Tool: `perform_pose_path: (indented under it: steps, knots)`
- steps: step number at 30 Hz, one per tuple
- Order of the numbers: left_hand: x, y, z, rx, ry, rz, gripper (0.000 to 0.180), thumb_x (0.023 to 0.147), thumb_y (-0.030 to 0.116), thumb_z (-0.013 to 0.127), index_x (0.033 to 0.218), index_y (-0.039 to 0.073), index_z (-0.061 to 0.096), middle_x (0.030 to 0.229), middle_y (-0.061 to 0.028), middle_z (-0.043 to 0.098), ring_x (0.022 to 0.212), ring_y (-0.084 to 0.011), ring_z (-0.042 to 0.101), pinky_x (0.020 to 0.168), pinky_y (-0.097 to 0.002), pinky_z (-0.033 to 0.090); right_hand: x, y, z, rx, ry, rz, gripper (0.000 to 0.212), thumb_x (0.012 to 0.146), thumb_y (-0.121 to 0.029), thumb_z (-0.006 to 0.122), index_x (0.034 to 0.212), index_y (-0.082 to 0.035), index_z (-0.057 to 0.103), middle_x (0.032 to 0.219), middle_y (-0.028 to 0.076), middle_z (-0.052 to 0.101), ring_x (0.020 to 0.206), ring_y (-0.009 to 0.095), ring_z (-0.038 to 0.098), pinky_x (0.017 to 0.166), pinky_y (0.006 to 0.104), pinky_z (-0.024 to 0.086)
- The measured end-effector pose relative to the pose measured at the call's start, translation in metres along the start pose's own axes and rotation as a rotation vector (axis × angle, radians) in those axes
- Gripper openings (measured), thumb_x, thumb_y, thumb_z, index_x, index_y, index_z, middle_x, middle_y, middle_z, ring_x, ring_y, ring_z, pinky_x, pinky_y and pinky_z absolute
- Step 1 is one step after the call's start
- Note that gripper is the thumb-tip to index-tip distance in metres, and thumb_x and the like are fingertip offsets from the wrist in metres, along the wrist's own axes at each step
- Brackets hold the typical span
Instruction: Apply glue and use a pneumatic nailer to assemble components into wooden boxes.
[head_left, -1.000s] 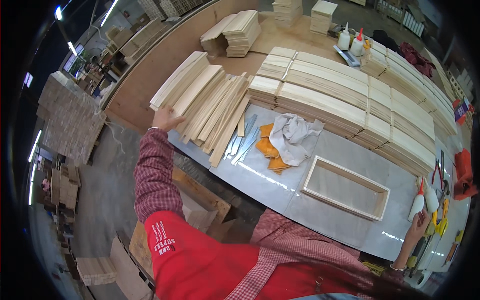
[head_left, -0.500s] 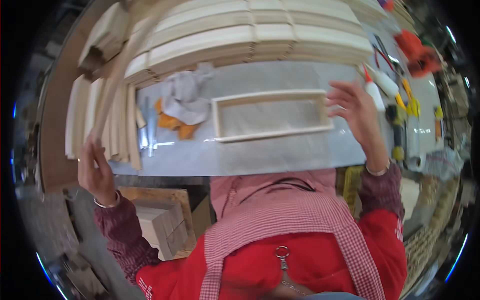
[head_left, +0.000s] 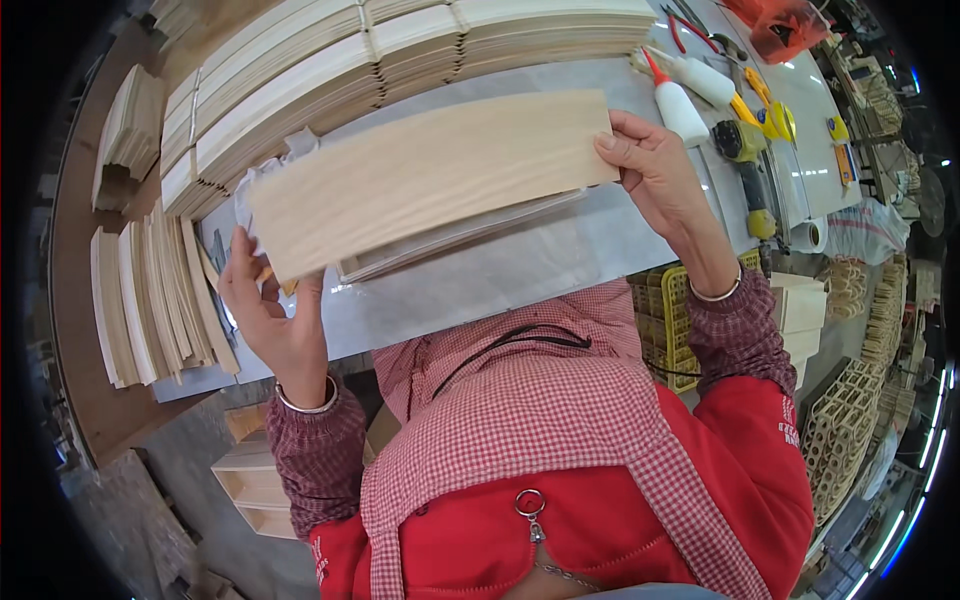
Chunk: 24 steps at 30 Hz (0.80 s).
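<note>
A thin, pale wooden board (head_left: pixel 430 165) is held up between my two hands, tilted with its right end higher in view. My right hand (head_left: pixel 660 180) pinches that right end, thumb on the upper face. At the lower left corner, my left hand (head_left: pixel 275 305) grips the board with thumb and fingers. Below the board, a rectangular wooden frame (head_left: pixel 450 243) lies on the grey-covered table (head_left: pixel 450 305); the board hides most of it. A crumpled pale cloth (head_left: pixel 245 195) shows partly behind the board's left end.
Bundled wooden slats (head_left: pixel 300 110) line the table's back. Loose strips (head_left: pixel 160 300) stand at left. To the right are a red-tipped white bottle (head_left: pixel 680 110), a second white bottle (head_left: pixel 705 80), a power drill (head_left: pixel 745 165) and yellow-handled scissors (head_left: pixel 770 110). A yellow crate (head_left: pixel 680 340) stands below the edge.
My left hand has brought the board from the left stack over the frame. My right hand, empty before, now grips its other end. The view has shifted and turned.
</note>
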<state>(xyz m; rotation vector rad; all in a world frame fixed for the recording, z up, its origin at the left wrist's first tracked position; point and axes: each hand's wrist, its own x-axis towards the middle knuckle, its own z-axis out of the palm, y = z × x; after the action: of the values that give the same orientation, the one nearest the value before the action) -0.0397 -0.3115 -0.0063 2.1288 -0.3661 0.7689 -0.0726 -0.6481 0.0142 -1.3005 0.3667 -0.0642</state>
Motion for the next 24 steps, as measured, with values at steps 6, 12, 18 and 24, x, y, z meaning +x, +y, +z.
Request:
perform_pose_path:
  steps: [6, 12, 18, 24]
  knots:
    - [-0.024, 0.0, -0.008, -0.096, -0.427, -0.243, 0.056, 0.077, 0.001, 0.069, 0.129, -0.001, 0.048, 0.101, -0.0099, 0.059, 0.08, -0.0151, 0.055, 0.067, -0.021, 0.044, -0.001, 0.027, -0.019, -0.092, 0.017, -0.055, 0.027, 0.084, 0.001, 0.063, 0.11, 0.004, 0.059, 0.088, 0.008, 0.063, 0.075, 0.009, 0.056, 0.072, 0.0182, 0.046]
    - [-0.056, 0.013, -0.01, -0.406, -0.31, -0.525, 0.055, 0.078, 0.003, 0.07, 0.128, -0.001, 0.049, 0.096, -0.0086, 0.057, 0.074, -0.014, 0.05, 0.063, -0.0231, 0.044, -0.025, 0.045, -0.019, -0.189, 0.066, -0.084, 0.021, 0.083, 0.001, 0.064, 0.103, 0.002, 0.061, 0.088, 0.007, 0.062, 0.076, 0.009, 0.055, 0.071, 0.0187, 0.045]
    - [-0.07, -0.005, -0.003, 0.113, -0.281, -0.177, 0.052, 0.08, 0.01, 0.072, 0.127, 0.0, 0.052, 0.092, -0.0085, 0.054, 0.072, -0.0167, 0.05, 0.062, -0.0257, 0.045, -0.019, 0.064, -0.023, -0.31, 0.139, -0.226, 0.017, 0.082, -0.001, 0.065, 0.098, 0.002, 0.062, 0.086, 0.005, 0.061, 0.073, 0.009, 0.052, 0.068, 0.02, 0.044]
    - [-0.065, -0.018, 0.005, 0.342, -0.26, 0.039, 0.048, 0.082, 0.015, 0.072, 0.124, 0.001, 0.054, 0.092, -0.009, 0.053, 0.073, -0.019, 0.052, 0.061, -0.0268, 0.045, -0.009, 0.068, -0.016, -0.573, 0.165, -0.348, 0.016, 0.081, -0.002, 0.066, 0.096, 0.002, 0.063, 0.085, 0.004, 0.059, 0.069, 0.01, 0.049, 0.064, 0.0211, 0.044]
